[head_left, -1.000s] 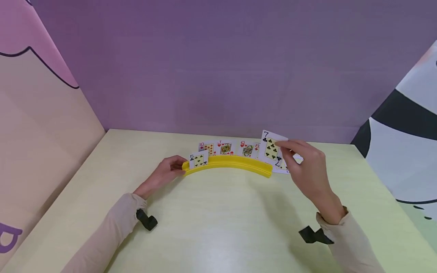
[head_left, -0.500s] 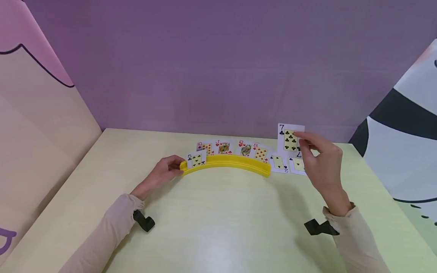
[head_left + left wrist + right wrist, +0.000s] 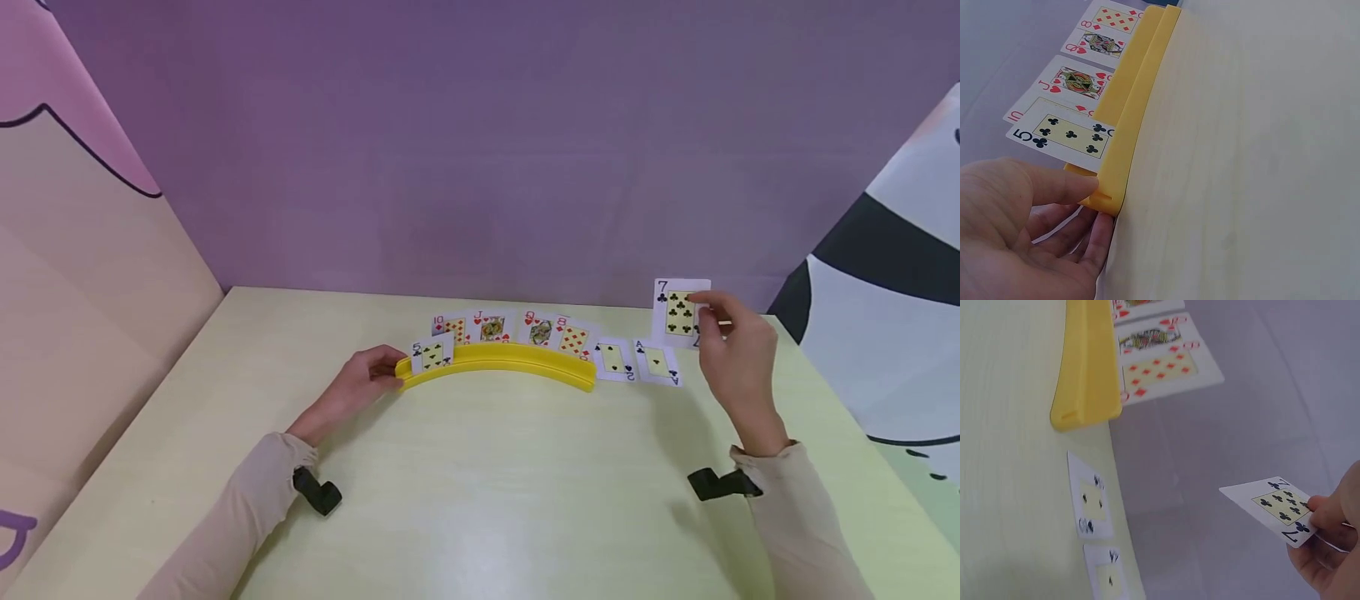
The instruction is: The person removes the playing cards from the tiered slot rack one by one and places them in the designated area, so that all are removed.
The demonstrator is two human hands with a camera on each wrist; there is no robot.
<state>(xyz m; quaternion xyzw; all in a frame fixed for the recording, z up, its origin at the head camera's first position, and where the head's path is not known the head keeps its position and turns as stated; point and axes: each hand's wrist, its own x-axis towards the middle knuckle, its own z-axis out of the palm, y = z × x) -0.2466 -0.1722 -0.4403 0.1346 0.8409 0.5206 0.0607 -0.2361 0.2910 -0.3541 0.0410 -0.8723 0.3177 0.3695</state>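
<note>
My left hand [image 3: 354, 385] grips the left end of a curved yellow card holder [image 3: 517, 357], with the thumb [image 3: 1063, 186] against that end and the fingers curled below it. A five of clubs [image 3: 1063, 134] stands at this end of the holder, in front of a ten of diamonds [image 3: 456, 327]. Further right stand a jack [image 3: 492, 327] and a queen [image 3: 540, 332], both of hearts, then an eight of diamonds [image 3: 574, 337]. Raised to the right of the holder, my right hand [image 3: 741, 358] pinches a seven of clubs [image 3: 1280, 509] between thumb and fingers, its face toward me.
Flat on the pale table [image 3: 450, 483], just right of the holder, lie a black two [image 3: 613, 358] and a black ace [image 3: 657, 362], both face up. A purple wall [image 3: 480, 167] rises behind the table. Patterned panels flank it on both sides.
My right hand has carried the seven of clubs rightward, away from the holder's right end, uncovering the eight, the two and the ace. The left hand keeps its grip on the holder.
</note>
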